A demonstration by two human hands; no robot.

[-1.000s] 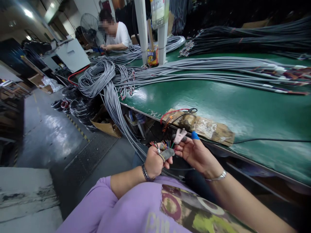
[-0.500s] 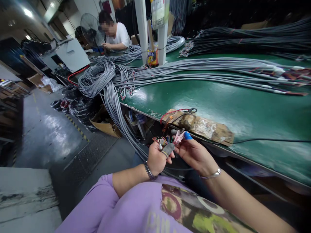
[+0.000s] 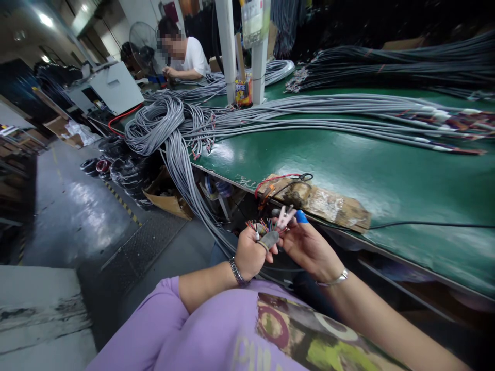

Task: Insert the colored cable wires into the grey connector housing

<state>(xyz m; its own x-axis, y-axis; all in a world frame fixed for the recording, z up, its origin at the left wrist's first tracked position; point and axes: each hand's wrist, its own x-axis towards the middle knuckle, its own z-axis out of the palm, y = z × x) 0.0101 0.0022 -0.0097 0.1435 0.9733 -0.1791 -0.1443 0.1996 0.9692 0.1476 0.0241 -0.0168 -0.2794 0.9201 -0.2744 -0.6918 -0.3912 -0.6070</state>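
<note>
My left hand is closed around the end of a grey cable, and a fan of thin coloured wires sticks up from the fist. A grey finger cot covers its thumb. My right hand sits just to the right, with a blue cot on one fingertip, and pinches a small pale clip-like tool against the wire ends. Both hands hover below the front edge of the green table.
A taped cardboard block with red and black leads lies at the table edge. Long bundles of grey cables cross the table and spill off its left end. Another person works at the far end near a fan and white posts.
Both hands have risen slightly and drawn closer together. The tool in my right hand has come up against the coloured wire ends.
</note>
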